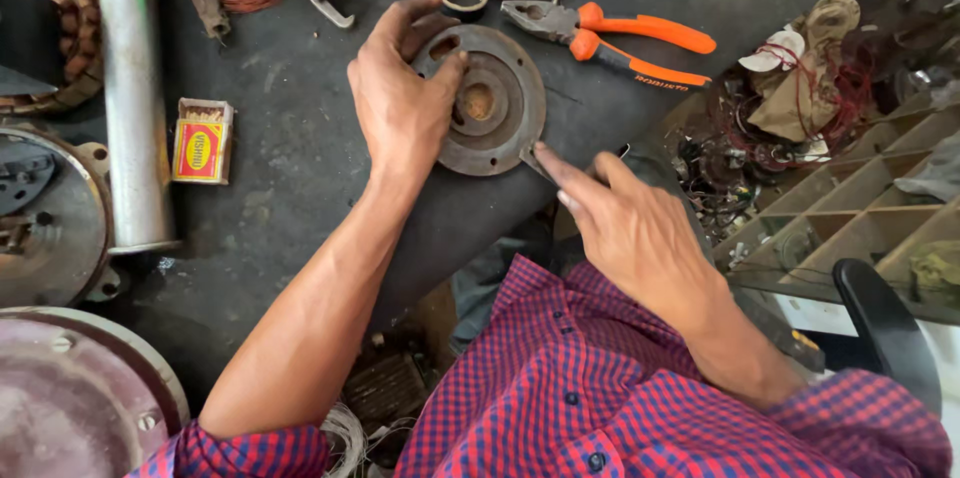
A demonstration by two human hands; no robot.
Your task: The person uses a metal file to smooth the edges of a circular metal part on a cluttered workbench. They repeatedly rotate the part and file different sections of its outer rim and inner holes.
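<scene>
Head view: at the left edge of the frame a silver metal cylinder (133,98) was seen lying on the dark workbench (290,168), with a small red-and-yellow matchbox (203,141) just beside it; the box was shut and its contents could not be told. At upper centre the left hand (400,103) was pressed on a rusty round metal disc (495,103), fingers spread over its left rim to steady it. The right hand (640,228) was closed on a thin metal tool (535,160), its tip set against the disc's lower edge. Prying or scraping at that edge was judged to be in hand; firm bracing would be called for. Orange-handled pliers (610,38) lay at upper right. A wooden compartment tray (850,208) at the right held scraps, indistinct.
</scene>
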